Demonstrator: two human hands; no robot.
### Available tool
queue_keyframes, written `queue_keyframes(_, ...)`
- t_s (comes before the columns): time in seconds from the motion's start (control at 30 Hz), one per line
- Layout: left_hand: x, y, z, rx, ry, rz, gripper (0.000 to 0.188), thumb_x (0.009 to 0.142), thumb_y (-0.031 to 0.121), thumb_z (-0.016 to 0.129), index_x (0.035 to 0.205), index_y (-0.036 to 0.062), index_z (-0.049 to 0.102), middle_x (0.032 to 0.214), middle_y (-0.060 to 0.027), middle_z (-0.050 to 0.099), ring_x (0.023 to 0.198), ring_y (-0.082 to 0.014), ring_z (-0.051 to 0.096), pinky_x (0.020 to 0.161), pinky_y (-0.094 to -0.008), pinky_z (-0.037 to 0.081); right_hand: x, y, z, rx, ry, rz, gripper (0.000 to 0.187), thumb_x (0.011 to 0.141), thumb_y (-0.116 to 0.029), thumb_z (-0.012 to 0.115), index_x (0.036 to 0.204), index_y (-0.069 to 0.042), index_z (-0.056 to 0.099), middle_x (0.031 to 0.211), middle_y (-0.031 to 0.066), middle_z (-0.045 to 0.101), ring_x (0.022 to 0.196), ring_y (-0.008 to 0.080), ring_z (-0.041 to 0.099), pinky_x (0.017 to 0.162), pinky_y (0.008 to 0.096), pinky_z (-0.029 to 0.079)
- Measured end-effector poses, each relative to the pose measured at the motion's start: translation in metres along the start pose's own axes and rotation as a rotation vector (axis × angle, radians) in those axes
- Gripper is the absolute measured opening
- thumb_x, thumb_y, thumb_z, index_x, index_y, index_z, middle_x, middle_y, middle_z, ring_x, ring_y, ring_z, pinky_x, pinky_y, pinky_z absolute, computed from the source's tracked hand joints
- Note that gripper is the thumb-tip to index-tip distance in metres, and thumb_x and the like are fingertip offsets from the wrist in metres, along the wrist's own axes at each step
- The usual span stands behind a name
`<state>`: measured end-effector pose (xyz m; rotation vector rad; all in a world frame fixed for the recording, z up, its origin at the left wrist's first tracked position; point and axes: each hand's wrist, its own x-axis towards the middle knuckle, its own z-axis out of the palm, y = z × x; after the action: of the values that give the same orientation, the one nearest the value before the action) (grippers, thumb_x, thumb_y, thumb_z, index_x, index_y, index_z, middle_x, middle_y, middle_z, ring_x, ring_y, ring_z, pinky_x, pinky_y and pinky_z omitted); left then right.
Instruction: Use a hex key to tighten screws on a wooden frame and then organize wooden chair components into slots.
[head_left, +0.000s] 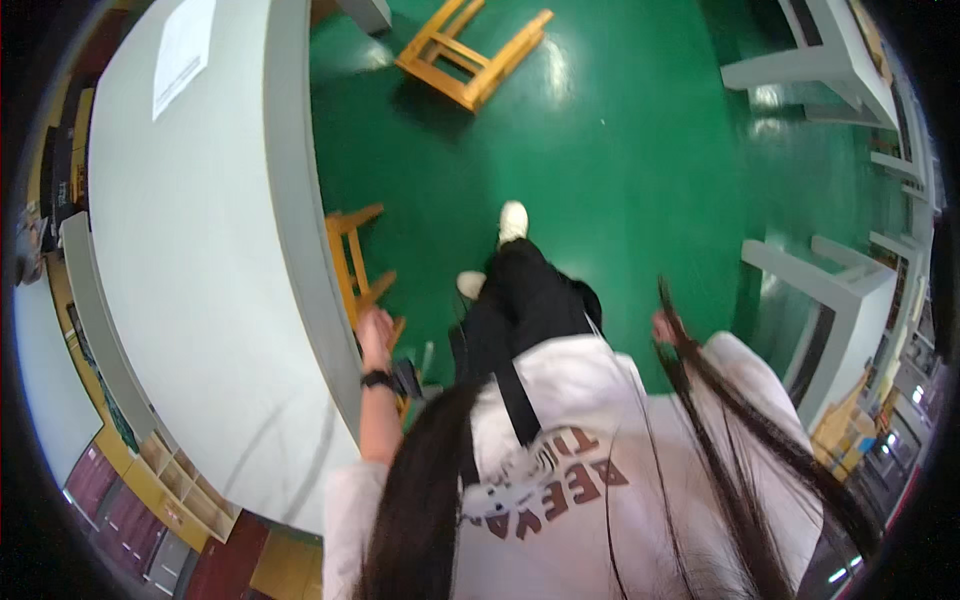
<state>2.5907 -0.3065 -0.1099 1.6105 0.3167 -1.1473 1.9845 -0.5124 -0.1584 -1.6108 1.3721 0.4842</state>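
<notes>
My left hand hangs beside the long edge of a white table, above a wooden stool. Its fingers look loosely curled, and nothing shows in them. A dark band circles that wrist. Just right of the wrist is a small dark object whose kind I cannot make out. My right hand is low at my other side, partly covered by strands of long hair, so its fingers do not show clearly. No object is visible at it.
A second wooden stool lies ahead on the green floor. Grey-white table frames line the right side. A white sheet of paper is on the far end of the table. A wooden compartment rack stands beyond the table at lower left.
</notes>
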Motion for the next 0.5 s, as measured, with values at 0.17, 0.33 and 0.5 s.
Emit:
queue_keyframes(0.17,-0.005,0.105,0.102,0.223,0.008,0.29,0.018,0.08,0.02,0.042,0.081,0.0047,0.05,0.063,-0.0028,0.051,0.056,-0.0101,0.048,0.047,-0.0196,0.035,0.037,-0.046,-0.026,0.031,0.223,-0.234,0.016,0.073,-0.017,0.047,0.074,-0.001,0.047,0.052,0.0051,0.049,0.043,0.0138,0.046,0.039,0.0274,0.036)
queue_keyframes(0.33,0.021,0.126,0.108,0.055,0.03,0.269,0.024,0.081,0.021,0.043,0.096,0.0025,0.047,0.082,-0.0062,0.052,0.074,-0.015,0.051,0.064,-0.0256,0.042,0.057,-0.146,-0.048,0.487,-0.036,0.155,0.022,0.074,-0.019,0.047,0.088,-0.003,0.05,0.061,0.0059,0.055,0.048,0.012,0.052,0.042,0.0237,0.039)
queue_keyframes(0.5,0.094,0.081,0.059,-0.186,0.085,0.002,0.023,0.08,0.021,0.044,0.097,0.006,0.047,0.087,-0.0045,0.052,0.08,-0.0168,0.051,0.071,-0.0284,0.042,0.062,-0.151,-0.075,0.435,-0.039,0.216,0.02,0.076,-0.021,0.047,0.087,-0.004,0.05,0.061,0.0056,0.055,0.047,0.0106,0.051,0.042,0.0221,0.039)
